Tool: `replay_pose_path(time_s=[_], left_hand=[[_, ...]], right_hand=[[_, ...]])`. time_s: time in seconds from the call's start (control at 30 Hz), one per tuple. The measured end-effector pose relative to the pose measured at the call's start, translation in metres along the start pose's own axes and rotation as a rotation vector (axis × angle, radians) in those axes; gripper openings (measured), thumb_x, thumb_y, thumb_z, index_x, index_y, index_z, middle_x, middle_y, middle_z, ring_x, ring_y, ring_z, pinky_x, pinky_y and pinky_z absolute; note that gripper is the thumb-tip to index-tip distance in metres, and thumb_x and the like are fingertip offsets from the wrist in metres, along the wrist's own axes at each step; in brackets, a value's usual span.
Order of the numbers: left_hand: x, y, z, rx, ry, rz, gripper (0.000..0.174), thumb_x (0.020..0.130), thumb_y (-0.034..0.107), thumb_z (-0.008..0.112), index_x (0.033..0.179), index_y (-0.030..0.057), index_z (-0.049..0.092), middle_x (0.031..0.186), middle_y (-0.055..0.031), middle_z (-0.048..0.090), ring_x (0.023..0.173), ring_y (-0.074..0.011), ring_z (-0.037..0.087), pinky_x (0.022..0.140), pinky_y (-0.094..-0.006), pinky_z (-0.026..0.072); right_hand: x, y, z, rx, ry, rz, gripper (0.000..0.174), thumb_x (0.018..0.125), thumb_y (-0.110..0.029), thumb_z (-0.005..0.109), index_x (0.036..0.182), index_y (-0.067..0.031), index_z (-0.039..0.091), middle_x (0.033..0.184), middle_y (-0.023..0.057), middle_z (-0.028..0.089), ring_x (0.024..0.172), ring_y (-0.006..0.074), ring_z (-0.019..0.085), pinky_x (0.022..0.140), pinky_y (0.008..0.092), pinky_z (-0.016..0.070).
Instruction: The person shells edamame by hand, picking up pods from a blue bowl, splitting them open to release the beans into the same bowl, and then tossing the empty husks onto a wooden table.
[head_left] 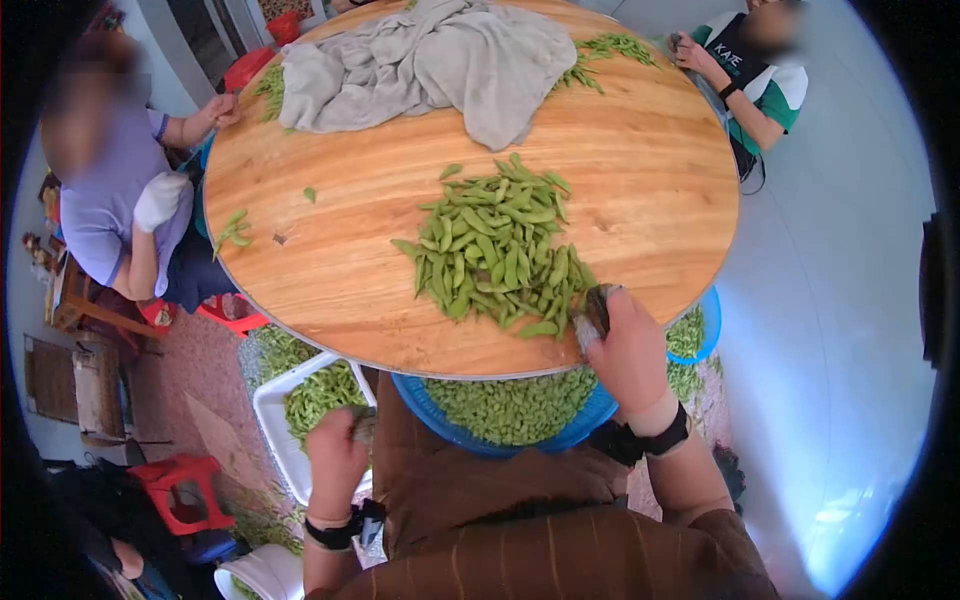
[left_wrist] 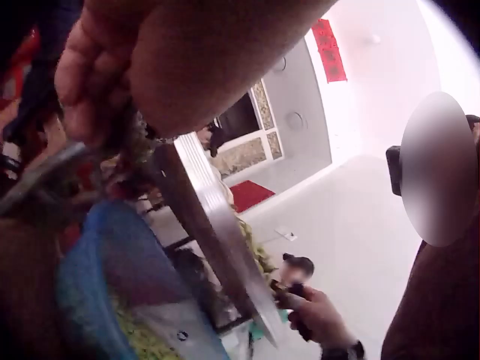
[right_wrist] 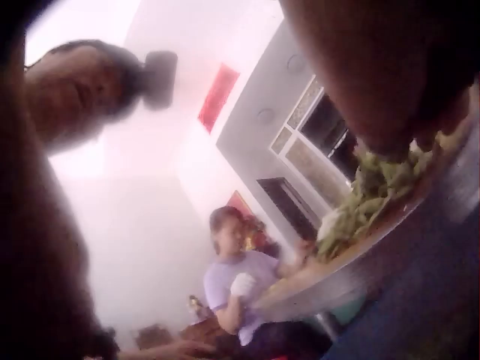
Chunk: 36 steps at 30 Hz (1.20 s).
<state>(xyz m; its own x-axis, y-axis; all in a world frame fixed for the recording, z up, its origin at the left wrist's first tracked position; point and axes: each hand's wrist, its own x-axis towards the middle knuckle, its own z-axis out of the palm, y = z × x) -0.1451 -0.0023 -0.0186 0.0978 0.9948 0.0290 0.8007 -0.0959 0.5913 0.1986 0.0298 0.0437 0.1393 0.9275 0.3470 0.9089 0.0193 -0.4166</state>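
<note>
Right hand at tabletop edge beside pod pile, fingers curled round dark object; left hand below tabletop, fingers gripping small grey item.

**Where my cameras look**

My head camera looks steeply down on the round wooden table. Both wrist cameras sit low, close under its rim, facing up across the room. All share this rim; head and right wrist share the soybean pods.
</note>
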Motion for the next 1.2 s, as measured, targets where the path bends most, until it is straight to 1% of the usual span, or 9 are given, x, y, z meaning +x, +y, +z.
replay_pose_path(time_s=[0.1,0.27,0.47,0.57,0.67,0.73,0.83,0.93,1.2], left_hand=[[0.018,0.050,0.008,-0.079,-0.011,0.211,0.007,0.077,0.006,0.062,0.083,0.0024,0.065,0.073,-0.0163,0.060,0.067,-0.0316,0.059,0.060,-0.0364,0.0469],[0.034,0.093,0.023,-0.229,-0.306,0.459,0.013,0.079,0.011,0.064,0.090,0.0042,0.064,0.076,-0.0153,0.059,0.072,-0.0322,0.059,0.062,-0.0363,0.0470],[0.047,0.131,0.042,-0.297,-0.356,0.513,0.015,0.079,0.011,0.063,0.093,0.0033,0.062,0.078,-0.0169,0.057,0.073,-0.0354,0.057,0.063,-0.0402,0.0466],[0.054,0.143,0.046,-0.257,-0.363,0.551,0.017,0.077,0.010,0.062,0.093,0.0025,0.060,0.079,-0.0182,0.057,0.073,-0.0375,0.057,0.064,-0.0421,0.0463],[0.053,0.150,0.057,-0.262,-0.321,0.494,0.017,0.075,0.009,0.062,0.089,0.0017,0.057,0.079,-0.0187,0.056,0.074,-0.0389,0.056,0.064,-0.0434,0.0461],[0.048,0.156,0.063,-0.244,-0.310,0.501,0.016,0.074,0.009,0.062,0.087,0.0015,0.056,0.078,-0.0188,0.055,0.073,-0.0393,0.056,0.064,-0.0442,0.0460],[0.047,0.165,0.063,-0.205,-0.304,0.514,0.016,0.073,0.008,0.062,0.084,0.0012,0.053,0.077,-0.0187,0.054,0.073,-0.0398,0.056,0.063,-0.0453,0.0459],[0.048,0.166,0.063,-0.185,-0.321,0.516,0.015,0.072,0.008,0.061,0.082,0.0010,0.052,0.075,-0.0186,0.053,0.072,-0.0398,0.056,0.061,-0.0456,0.0456],[0.050,0.164,0.064,-0.216,-0.299,0.546,0.014,0.072,0.007,0.061,0.079,0.0010,0.050,0.073,-0.0179,0.052,0.069,-0.0398,0.055,0.060,-0.0454,0.0447]], right_hand=[[0.001,0.003,0.001,0.022,-0.029,0.064,0.020,0.066,-0.004,0.062,0.082,0.0003,0.051,0.072,0.0212,0.056,0.068,0.0394,0.057,0.061,0.0457,0.0468],[-0.008,0.021,-0.008,0.190,-0.045,0.138,0.020,0.066,-0.001,0.060,0.085,0.0017,0.054,0.074,0.0214,0.058,0.069,0.0387,0.058,0.062,0.0415,0.0476],[-0.011,0.040,-0.016,0.528,0.020,0.220,0.029,0.071,0.001,0.058,0.099,0.0007,0.060,0.079,0.0184,0.062,0.068,0.0239,0.060,0.065,0.0311,0.0477],[-0.004,0.041,-0.023,0.593,-0.120,0.215,0.025,0.073,-0.001,0.058,0.098,0.0013,0.060,0.078,0.0173,0.061,0.067,0.0194,0.058,0.065,0.0309,0.0473],[0.001,0.039,-0.026,0.716,-0.287,0.373,0.021,0.079,-0.001,0.059,0.100,0.0021,0.060,0.085,0.0078,0.065,0.077,0.0110,0.058,0.072,0.0269,0.0479],[0.002,0.044,-0.016,0.494,-0.125,0.235,0.023,0.074,-0.007,0.061,0.096,-0.0001,0.060,0.081,0.0190,0.063,0.073,0.0307,0.062,0.066,0.0328,0.0485],[0.001,0.037,-0.010,0.474,-0.081,0.130,0.023,0.073,-0.008,0.063,0.095,-0.0015,0.059,0.080,0.0192,0.061,0.074,0.0372,0.059,0.063,0.0379,0.0487],[0.003,0.034,-0.016,0.149,-0.078,-0.078,0.024,0.072,-0.009,0.064,0.094,-0.0022,0.059,0.077,0.0182,0.059,0.072,0.0381,0.057,0.061,0.0431,0.0472],[0.019,0.039,-0.011,0.240,0.009,0.005,0.019,0.073,-0.005,0.060,0.091,0.0001,0.058,0.077,0.0204,0.058,0.072,0.0404,0.057,0.062,0.0432,0.0469]])
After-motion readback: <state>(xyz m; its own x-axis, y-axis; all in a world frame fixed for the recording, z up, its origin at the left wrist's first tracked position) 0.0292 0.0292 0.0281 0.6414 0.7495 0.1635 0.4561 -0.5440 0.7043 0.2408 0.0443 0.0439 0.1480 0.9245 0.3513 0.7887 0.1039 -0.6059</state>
